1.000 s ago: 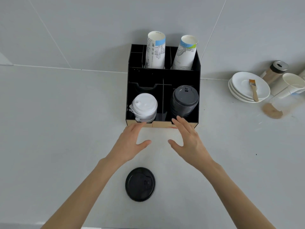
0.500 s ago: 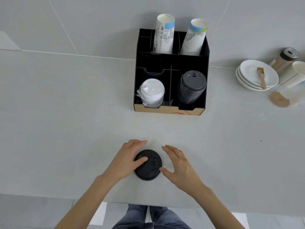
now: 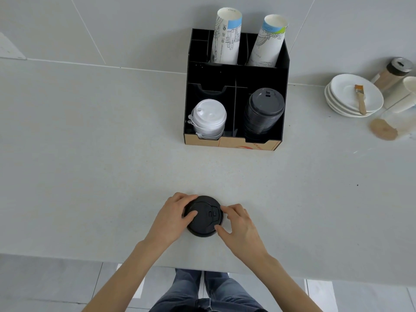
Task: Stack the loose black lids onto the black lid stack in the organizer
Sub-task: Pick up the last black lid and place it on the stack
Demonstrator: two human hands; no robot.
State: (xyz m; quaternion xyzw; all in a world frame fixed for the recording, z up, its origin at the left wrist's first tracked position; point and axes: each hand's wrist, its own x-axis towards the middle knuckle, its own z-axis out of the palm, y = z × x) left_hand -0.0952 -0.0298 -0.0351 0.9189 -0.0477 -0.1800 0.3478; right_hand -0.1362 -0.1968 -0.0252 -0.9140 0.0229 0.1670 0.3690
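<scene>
A loose black lid (image 3: 206, 218) lies on the grey counter near its front edge. My left hand (image 3: 172, 218) grips its left rim, thumb on top. My right hand (image 3: 239, 226) pinches its right rim with thumb and fingers. Farther back stands the black organizer (image 3: 235, 73). Its front right compartment holds the tall black lid stack (image 3: 263, 113). A shorter white lid stack (image 3: 208, 119) fills the front left compartment.
Two stacks of printed paper cups (image 3: 227, 37) lean in the organizer's back compartments. At the far right sit stacked white saucers (image 3: 351, 97) with a brush, a shaker jar (image 3: 392, 72) and white cups. The counter's front edge (image 3: 67, 255) runs just below my wrists.
Both hands drew back from the organizer to the loose lid near the counter's front edge and closed on its rim. The view tilted down, showing the counter edge and my legs.
</scene>
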